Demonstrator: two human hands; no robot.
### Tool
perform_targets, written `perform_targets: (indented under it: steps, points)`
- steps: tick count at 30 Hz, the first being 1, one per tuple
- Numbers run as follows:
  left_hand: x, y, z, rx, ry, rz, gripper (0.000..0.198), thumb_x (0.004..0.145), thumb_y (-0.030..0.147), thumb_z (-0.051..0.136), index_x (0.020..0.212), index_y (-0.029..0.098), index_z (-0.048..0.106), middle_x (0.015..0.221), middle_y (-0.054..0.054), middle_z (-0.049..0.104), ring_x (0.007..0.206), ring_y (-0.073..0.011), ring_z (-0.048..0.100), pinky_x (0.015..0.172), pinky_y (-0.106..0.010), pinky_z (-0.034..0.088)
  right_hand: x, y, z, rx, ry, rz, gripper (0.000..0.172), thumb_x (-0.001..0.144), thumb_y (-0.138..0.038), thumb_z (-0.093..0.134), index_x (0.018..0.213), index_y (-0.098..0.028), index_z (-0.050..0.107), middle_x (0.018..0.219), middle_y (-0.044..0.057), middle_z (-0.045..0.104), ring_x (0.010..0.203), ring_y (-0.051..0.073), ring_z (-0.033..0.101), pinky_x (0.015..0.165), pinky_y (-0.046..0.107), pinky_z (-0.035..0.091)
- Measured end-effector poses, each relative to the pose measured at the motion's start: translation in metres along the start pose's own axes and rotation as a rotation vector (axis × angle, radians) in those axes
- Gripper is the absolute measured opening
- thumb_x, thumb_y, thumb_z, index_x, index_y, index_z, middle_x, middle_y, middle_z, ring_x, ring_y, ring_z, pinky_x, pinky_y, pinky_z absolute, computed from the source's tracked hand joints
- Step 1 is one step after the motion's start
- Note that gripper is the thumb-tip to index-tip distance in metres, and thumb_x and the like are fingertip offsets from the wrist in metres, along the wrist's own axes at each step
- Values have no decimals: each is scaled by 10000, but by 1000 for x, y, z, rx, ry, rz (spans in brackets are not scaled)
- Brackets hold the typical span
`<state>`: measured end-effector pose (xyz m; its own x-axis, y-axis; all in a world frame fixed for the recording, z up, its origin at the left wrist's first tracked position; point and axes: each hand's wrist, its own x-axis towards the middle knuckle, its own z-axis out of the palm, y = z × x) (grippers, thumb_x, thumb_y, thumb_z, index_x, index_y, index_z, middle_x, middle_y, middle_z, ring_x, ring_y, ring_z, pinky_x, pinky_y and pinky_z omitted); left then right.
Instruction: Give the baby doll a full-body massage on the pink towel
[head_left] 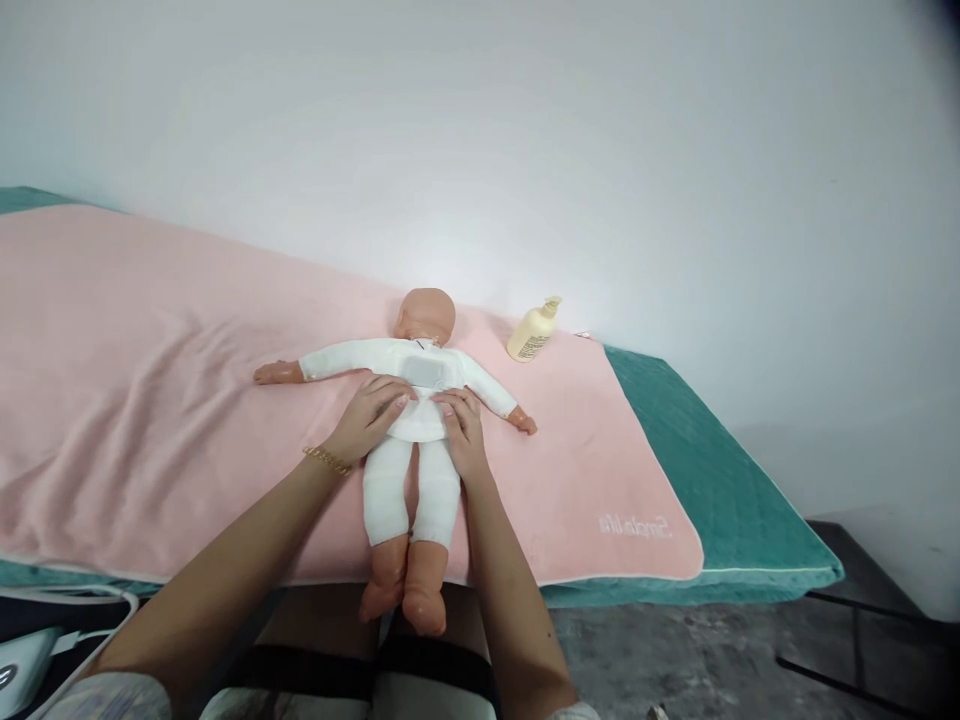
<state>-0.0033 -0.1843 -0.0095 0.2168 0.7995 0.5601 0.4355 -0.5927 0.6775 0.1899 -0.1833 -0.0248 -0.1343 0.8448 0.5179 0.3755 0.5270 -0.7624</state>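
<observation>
A baby doll (420,420) with a white cloth body lies on its back-side-up front, head away from me and arms spread wide. A grey rectangular panel (424,371) shows on its upper back. My left hand (371,415), with a gold bracelet on the wrist, rests on the left side of the doll's lower back, fingers stretched out. On the right side of the same back lies my right hand (463,425), its fingers also extended. Both hands touch the white cloth, and neither grips anything. The doll's feet reach past the near edge towards my legs.
A pink blanket (187,400) covers much of a green mattress (720,490) against a pale wall. Beyond the doll's right-hand arm stands a cream pump bottle (533,331). At the lower left are a white device (26,670) and cables. A dark metal frame (855,640) stands at right.
</observation>
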Motion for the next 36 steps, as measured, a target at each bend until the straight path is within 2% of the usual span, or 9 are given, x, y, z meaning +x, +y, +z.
perform_targets:
  steps: [4, 13, 15, 18, 21, 25, 29, 33, 36]
  points:
    - [1, 1, 1, 33, -20, -16, 368, 975, 381, 355, 988, 201, 675, 1044, -67, 709, 1033, -236, 600, 962, -422, 383, 1, 2, 1, -6, 0, 37, 336, 983, -386, 405, 1049, -262, 710, 1090, 64, 616, 1145, 216, 506, 1092, 437, 311]
    - [4, 1, 0, 14, -55, -87, 393, 974, 402, 356, 938, 196, 690, 996, -55, 719, 992, -229, 597, 951, -405, 394, 8, 4, 2, -24, -46, 73, 376, 982, -420, 406, 967, -251, 741, 977, 66, 627, 1018, 224, 556, 1008, 432, 375]
    - [8, -3, -1, -38, -25, -98, 414, 977, 423, 351, 909, 195, 689, 968, -57, 713, 969, -226, 596, 941, -394, 407, 13, 4, -1, 8, -38, 73, 385, 975, -438, 423, 921, -244, 751, 949, 66, 634, 991, 225, 568, 990, 425, 389]
    - [21, -11, -3, -114, 88, -113, 457, 981, 453, 326, 869, 186, 680, 941, -73, 693, 956, -224, 594, 925, -373, 428, 27, 6, -3, 120, 43, 73, 409, 969, -461, 431, 861, -225, 748, 909, 63, 633, 936, 214, 593, 913, 381, 443]
    - [41, -19, -4, -145, 145, -114, 468, 980, 469, 323, 893, 179, 680, 977, -82, 687, 992, -227, 594, 944, -361, 425, 48, 10, -2, 186, 100, 31, 411, 962, -485, 436, 885, -212, 734, 926, 67, 629, 939, 211, 602, 865, 345, 469]
    - [61, -26, -3, -77, 70, -95, 477, 980, 484, 315, 939, 184, 683, 1026, -72, 704, 1028, -232, 593, 986, -373, 401, 73, 17, 3, 129, 7, -36, 398, 963, -494, 437, 943, -215, 720, 975, 73, 651, 996, 212, 604, 927, 342, 450]
    - [67, -36, 0, -10, -43, -63, 484, 981, 471, 297, 931, 200, 695, 1043, -62, 713, 1035, -228, 600, 1003, -370, 391, 82, 23, 7, 4, -78, -20, 432, 981, -490, 394, 894, -214, 715, 942, 71, 674, 977, 212, 605, 930, 350, 434]
    - [68, -43, 4, 58, -92, -57, 473, 968, 450, 313, 906, 203, 712, 1006, -70, 728, 1012, -247, 603, 983, -400, 403, 87, 27, 11, -114, -166, 25, 497, 996, -475, 332, 811, -202, 703, 867, 70, 686, 886, 210, 613, 862, 347, 436]
    - [71, -45, 6, 77, -119, -67, 487, 966, 444, 313, 880, 188, 718, 962, -84, 734, 955, -252, 616, 947, -408, 416, 91, 28, 15, -163, -184, 99, 524, 996, -461, 321, 757, -190, 702, 819, 74, 692, 809, 207, 616, 807, 344, 440]
